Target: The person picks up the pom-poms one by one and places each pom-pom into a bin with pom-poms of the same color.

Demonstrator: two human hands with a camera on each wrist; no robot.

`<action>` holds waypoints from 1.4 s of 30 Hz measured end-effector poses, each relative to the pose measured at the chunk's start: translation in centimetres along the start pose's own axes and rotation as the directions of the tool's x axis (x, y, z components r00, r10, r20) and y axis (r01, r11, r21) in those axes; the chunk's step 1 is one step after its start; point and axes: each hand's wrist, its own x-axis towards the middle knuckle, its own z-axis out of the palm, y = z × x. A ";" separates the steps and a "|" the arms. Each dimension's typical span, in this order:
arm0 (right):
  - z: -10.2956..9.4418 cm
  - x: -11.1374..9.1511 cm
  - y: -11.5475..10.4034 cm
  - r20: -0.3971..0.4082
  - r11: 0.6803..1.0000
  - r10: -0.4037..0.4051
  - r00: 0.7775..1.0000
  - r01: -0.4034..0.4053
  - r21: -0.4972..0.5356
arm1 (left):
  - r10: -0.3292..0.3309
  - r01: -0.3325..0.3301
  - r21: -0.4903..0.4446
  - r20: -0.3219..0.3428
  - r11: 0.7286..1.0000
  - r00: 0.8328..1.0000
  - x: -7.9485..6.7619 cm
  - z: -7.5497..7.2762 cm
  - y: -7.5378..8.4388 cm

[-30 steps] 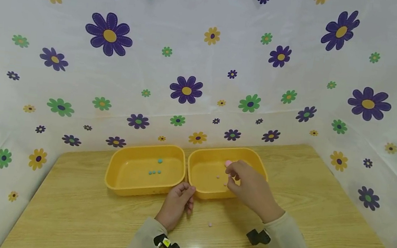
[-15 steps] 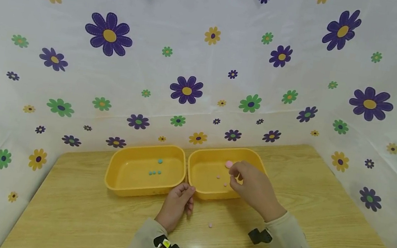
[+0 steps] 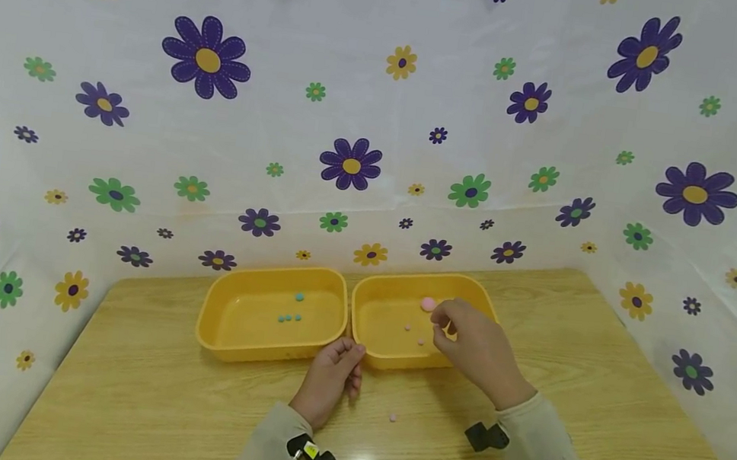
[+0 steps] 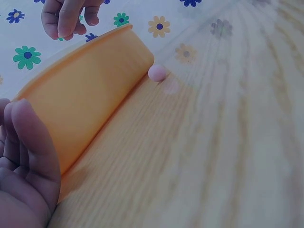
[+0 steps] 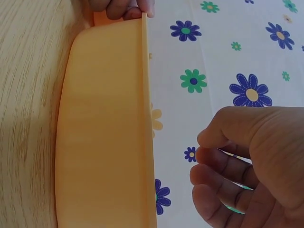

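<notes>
My left hand holds the near left corner of the right yellow tray; in the right wrist view its thumb and fingers meet at the rim. Above the right part of that tray, my right hand hovers with bent, loose fingers. Its thumb and index tips are close together in the right wrist view, and nothing shows between them. Inside the tray lie a larger pink piece and two small pink beads, one behind the other. Another pink bead lies on the table in front.
Left of it, close alongside, stands a second yellow tray with several blue-green beads. Both trays sit on a wooden table, near a white flowered sheet that rises behind and at the sides.
My right hand has shifted slightly right, so the larger pink piece and the near bead show more fully. The left hand stays at the tray corner. The head view has tilted a little.
</notes>
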 end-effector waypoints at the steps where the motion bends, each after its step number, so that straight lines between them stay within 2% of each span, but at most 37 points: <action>1: 0.0 0.0 0.0 -0.003 1.000 -0.003 1.000 0.003 0.000 | 0.000 0.000 -0.001 -0.001 1.000 1.000 0.0 0.0 0.0; 12: -0.2 -0.3 0.4 -0.021 1.000 -0.024 0.999 0.024 -0.007 | -0.021 0.021 -0.020 -0.004 1.000 1.000 -0.2 0.1 -0.2; 22: -0.5 -0.3 0.5 -0.023 0.999 -0.039 0.999 0.039 0.001 | -0.004 0.004 -0.011 0.001 1.000 1.000 0.0 0.1 -0.1; 42: -0.7 -0.1 0.8 0.006 1.000 -0.006 1.000 0.006 -0.009 | -0.005 0.005 -0.018 -0.003 1.000 1.000 0.1 0.4 0.2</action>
